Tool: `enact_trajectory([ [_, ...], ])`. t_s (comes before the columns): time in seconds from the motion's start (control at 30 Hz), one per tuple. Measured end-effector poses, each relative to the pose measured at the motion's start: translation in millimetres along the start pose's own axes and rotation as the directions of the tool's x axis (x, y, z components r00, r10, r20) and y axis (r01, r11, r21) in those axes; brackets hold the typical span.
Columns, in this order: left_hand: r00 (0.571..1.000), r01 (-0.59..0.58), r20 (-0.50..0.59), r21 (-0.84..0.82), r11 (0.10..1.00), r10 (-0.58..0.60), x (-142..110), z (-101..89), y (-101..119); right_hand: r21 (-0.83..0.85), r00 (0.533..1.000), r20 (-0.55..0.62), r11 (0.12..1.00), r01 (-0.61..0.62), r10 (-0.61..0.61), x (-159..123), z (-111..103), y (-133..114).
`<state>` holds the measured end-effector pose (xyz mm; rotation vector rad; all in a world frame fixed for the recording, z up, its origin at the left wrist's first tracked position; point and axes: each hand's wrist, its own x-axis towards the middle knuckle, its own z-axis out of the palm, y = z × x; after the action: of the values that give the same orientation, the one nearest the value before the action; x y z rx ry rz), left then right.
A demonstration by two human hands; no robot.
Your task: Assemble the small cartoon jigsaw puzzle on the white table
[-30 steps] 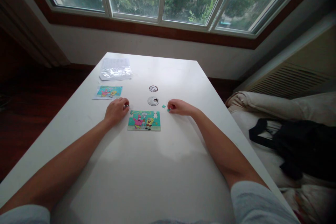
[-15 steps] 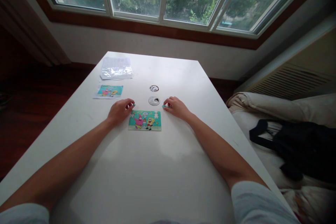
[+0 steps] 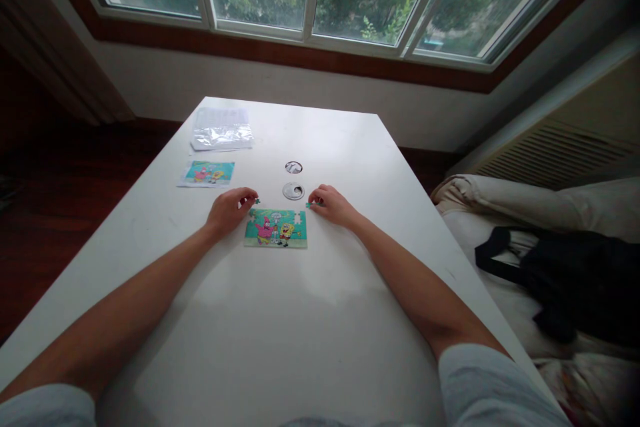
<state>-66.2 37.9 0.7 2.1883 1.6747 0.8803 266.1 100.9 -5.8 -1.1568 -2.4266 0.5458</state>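
Note:
A cartoon jigsaw puzzle lies flat on the white table, with gaps at its upper left and upper right corners. Just beyond its upper left corner, my left hand is closed in a pinch on a small dark green puzzle piece. My right hand pinches a teal puzzle piece off the puzzle's upper right corner. Both pieces are apart from the puzzle and partly covered by fingers. To the left lies a printed picture card showing the same cartoon scene.
A clear plastic bag with papers rests at the table's far left. Two round metal-rimmed fittings sit in the table top behind the puzzle. On the right, a couch holds dark clothing. A window stands beyond.
My right hand has shifted slightly left with its piece, toward the puzzle's corner. The left hand has barely moved, and its piece shows a little more.

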Motion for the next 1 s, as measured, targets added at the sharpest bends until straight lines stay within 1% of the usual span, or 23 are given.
enact_trajectory([
  [0.2, 0.993, 0.116, -0.023, 0.057, 0.992, -0.115, 2, -2.3, -3, 0.020, 0.999, 0.004, 0.999, 0.047, -0.047, -1, 1, -3],
  [0.33, 0.986, 0.164, -0.035, 0.101, 0.981, -0.162, 3, -5.9, -4, -0.049, 0.999, -0.034, 0.999, 0.010, -0.012, -4, -1, -7],
  [0.47, 0.986, 0.163, -0.049, 0.112, 0.980, -0.158, 3, -7.0, -6, -0.156, 0.999, -0.029, 0.988, -0.020, 0.015, -6, -3, -16],
  [0.6, 0.989, 0.138, -0.064, 0.111, 0.984, -0.132, 3, -6.1, -7, -0.164, 1.000, 0.000, 0.986, -0.010, 0.010, -6, -2, -25],
  [0.67, 0.993, 0.098, -0.072, 0.130, 0.987, -0.089, 3, -5.7, -6, -0.127, 1.000, 0.017, 0.992, -0.012, 0.015, -5, -2, -27],
  [0.73, 0.999, 0.027, -0.041, 0.154, 0.988, -0.021, 2, -5.4, -3, -0.099, 1.000, 0.021, 0.995, -0.015, 0.017, -5, -1, -27],
  [0.8, 0.997, -0.076, 0.044, 0.164, 0.983, 0.070, 0, -4.9, 3, -0.104, 1.000, 0.002, 0.994, -0.020, 0.020, -5, 1, -24],
  [0.83, 0.988, -0.137, 0.096, 0.162, 0.977, 0.123, -2, -4.7, 6, -0.119, 1.000, -0.011, 0.993, -0.022, 0.020, -5, 1, -23],
  [0.87, 0.970, -0.213, 0.155, 0.154, 0.965, 0.189, -3, -4.4, 10, -0.138, 1.000, -0.023, 0.990, -0.024, 0.021, -5, 1, -21],
  [0.93, 0.911, -0.365, 0.254, 0.137, 0.921, 0.324, -7, -4.0, 20, -0.178, 0.999, -0.034, 0.984, -0.023, 0.017, -5, 2, -19],
  [1.0, 0.858, -0.462, 0.315, 0.129, 0.878, 0.406, -11, -3.7, 30, -0.198, 1.000, -0.031, 0.980, -0.012, 0.006, -5, 1, -17],
])
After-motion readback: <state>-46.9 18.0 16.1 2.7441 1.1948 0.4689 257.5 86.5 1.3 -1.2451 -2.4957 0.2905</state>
